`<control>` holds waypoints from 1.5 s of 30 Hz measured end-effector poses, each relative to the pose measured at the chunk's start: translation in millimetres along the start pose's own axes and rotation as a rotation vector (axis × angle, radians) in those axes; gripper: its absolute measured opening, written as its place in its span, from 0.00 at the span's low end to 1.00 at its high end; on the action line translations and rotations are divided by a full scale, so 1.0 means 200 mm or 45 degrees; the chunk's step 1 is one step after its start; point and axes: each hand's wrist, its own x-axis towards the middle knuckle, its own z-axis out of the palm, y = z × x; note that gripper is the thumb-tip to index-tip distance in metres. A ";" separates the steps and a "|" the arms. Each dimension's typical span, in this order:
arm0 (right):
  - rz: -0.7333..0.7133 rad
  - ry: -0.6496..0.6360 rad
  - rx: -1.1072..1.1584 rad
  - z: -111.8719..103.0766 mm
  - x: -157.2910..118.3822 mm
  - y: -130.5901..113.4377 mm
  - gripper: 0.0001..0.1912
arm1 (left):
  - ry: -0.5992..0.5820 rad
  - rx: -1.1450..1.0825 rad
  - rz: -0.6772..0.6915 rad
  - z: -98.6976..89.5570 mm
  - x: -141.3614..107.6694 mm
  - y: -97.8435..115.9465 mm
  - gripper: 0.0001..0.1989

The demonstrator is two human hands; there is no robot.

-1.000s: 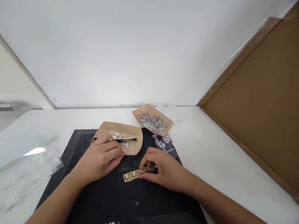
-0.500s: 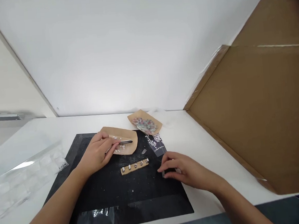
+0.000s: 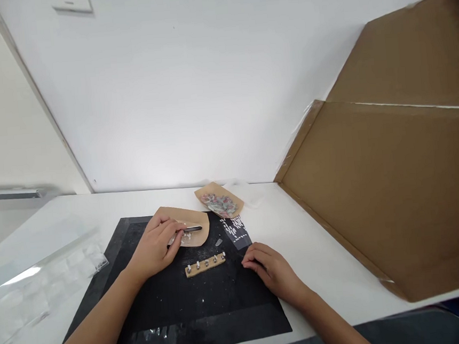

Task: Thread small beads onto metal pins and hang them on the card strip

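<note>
My left hand (image 3: 155, 245) is closed round a slim dark metal-looking tool (image 3: 194, 228), perhaps tweezers. It is over a brown paper tray (image 3: 203, 233) holding small white bits. At the mat's right edge, the thumb and fingers of my right hand (image 3: 268, 270) are pinched together; whatever is between them is too small to make out. Just beyond that hand lies a dark sheet (image 3: 241, 242) with rows of white pieces. Between the hands, a wooden strip (image 3: 203, 266) carries several small metal holders, some topped with white pieces. A small clear piece (image 3: 218, 242) lies behind the strip.
A black mat (image 3: 165, 311) covers part of the white table (image 3: 294, 230). Another brown tray (image 3: 238, 207) holds many coloured, wrapped-looking pieces at the back. A clear compartment box (image 3: 43, 295) stands left. Folded cardboard (image 3: 376, 196) rises on the right, with a white wall behind.
My right hand's fingers have drawn closer together; the clear item seen at them earlier no longer shows. My left hand stays over the tray with its tool. The camera view has shifted slightly.
</note>
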 end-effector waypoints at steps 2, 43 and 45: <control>0.093 0.136 0.104 0.01 0.03 -0.03 0.16 | -0.016 -0.037 0.051 0.00 0.00 0.05 0.10; 0.036 -0.086 0.356 0.17 0.44 -0.23 0.04 | -0.144 -0.286 0.112 0.08 -0.01 0.16 0.11; -0.003 -0.053 0.232 0.17 0.45 -0.20 0.03 | -0.141 -0.059 0.021 0.08 -0.02 0.11 0.14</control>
